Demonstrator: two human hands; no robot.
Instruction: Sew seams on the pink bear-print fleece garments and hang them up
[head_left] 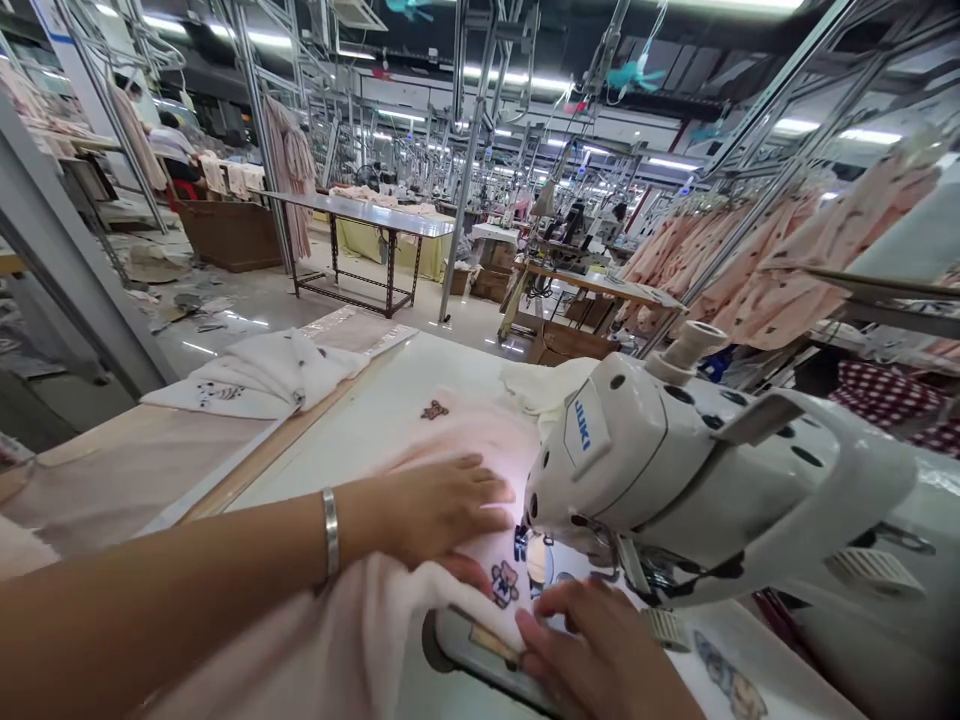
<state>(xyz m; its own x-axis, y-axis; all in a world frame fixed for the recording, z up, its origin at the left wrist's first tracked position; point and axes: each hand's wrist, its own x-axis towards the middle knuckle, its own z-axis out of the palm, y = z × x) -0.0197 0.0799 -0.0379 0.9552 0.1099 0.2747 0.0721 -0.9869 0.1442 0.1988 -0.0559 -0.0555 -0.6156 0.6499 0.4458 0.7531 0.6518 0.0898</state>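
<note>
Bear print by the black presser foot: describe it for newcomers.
Find the white JUKI sewing machine at right. Beside its presser foot, on pale pink cloth, is the brown-and-blue bear print. Unlike the brown bear print beyond the left hand, it lies between that and the right hand.

From here I count two hands, one left hand [446, 505] and one right hand [600, 640]; one silver bangle [331, 532]; one JUKI sewing machine [645, 440] toward the right edge of the bench [322, 450]; two bear motifs [504, 583] on the pink fabric [487, 430].
</note>
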